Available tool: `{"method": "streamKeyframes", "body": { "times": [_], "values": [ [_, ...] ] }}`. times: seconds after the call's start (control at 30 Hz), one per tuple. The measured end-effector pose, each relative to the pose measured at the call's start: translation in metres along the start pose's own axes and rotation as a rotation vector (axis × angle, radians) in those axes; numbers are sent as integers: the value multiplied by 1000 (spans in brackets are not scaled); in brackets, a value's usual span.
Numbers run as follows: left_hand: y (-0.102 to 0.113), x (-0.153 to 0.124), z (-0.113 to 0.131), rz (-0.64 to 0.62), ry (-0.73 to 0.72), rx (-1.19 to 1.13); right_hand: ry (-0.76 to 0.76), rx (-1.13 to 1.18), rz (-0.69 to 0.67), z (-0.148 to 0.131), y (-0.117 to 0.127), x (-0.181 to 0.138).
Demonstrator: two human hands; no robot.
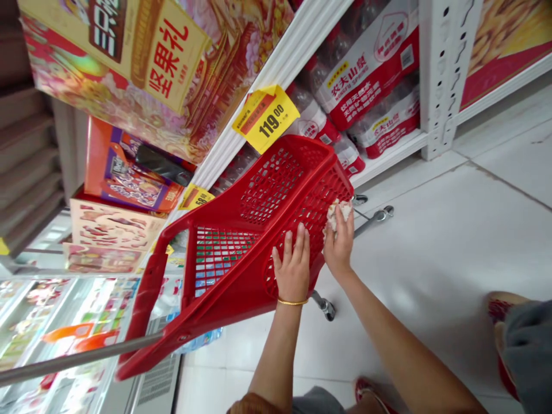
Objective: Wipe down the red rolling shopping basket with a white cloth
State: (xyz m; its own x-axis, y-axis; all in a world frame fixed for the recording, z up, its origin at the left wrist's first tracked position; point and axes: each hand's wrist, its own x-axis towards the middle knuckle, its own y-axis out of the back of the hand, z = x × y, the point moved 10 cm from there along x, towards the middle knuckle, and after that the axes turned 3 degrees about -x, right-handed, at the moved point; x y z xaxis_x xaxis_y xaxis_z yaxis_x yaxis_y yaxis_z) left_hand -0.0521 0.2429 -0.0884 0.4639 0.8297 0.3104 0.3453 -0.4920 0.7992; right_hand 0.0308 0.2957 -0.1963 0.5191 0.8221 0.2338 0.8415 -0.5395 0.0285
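Observation:
A red plastic shopping basket (241, 230) on a wheeled metal frame fills the middle of the head view, tilted with its mesh side toward me. My left hand (293, 267), with a gold bangle at the wrist, lies flat against the basket's mesh wall, fingers stretched out. My right hand (340, 241) is closed on a crumpled whitish cloth (338, 211) and presses it against the basket's edge.
White shelving holds packs of bottled water (371, 86) and large gift boxes (129, 69), with a yellow 119.00 price tag (265, 118). The cart's metal frame and wheels (375, 215) stand on the white tiled floor (452, 230). A chiller cabinet (52, 322) is at the left.

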Motion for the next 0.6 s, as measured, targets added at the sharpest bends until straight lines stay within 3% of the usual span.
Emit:
{"method": "streamKeyframes", "body": {
  "times": [0.23, 0.6],
  "values": [
    [-9, 21, 1, -61, -13, 3, -24, 47, -47, 4, -10, 4],
    [-19, 19, -2, -144, 15, -2, 1, 104, -139, -14, -15, -26]
  ]
}}
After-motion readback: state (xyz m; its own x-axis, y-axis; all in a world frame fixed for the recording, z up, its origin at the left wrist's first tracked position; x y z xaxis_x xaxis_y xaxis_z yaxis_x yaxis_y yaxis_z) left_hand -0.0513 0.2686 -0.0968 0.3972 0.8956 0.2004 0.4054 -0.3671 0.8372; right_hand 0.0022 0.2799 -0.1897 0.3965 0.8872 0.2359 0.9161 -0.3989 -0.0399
